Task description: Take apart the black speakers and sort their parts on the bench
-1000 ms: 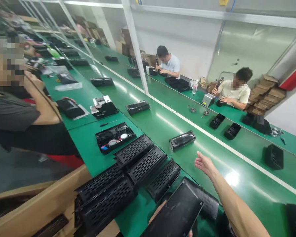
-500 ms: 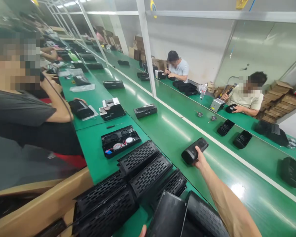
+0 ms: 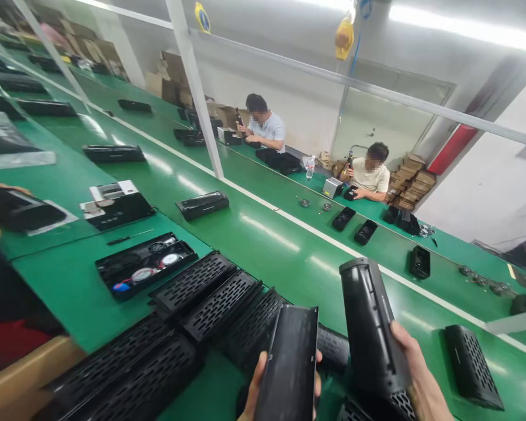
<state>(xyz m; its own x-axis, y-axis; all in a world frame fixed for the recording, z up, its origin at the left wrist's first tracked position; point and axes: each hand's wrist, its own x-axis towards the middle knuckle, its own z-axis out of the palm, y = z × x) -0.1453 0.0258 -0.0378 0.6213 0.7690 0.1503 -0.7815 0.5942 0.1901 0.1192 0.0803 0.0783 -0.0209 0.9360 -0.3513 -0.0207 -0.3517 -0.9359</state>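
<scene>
my left hand [image 3: 255,386] kinda hidden behind the black cover [image 3: 288,362] it's gripping, right hand [image 3: 416,365] clutching a casing [image 3: 368,321], slotted grilles [image 3: 221,301] crowding nearby

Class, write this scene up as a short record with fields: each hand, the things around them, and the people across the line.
Left hand: holding a smooth black elongated plastic shell
Right hand: gripping a glossy black elongated plastic casing
Left of both hands: black slotted plastic panels
Beyond the panels: open black rectangular case; black-handled screwdriver behind it
Across the line: person in light-blue top; person in cream top
</scene>
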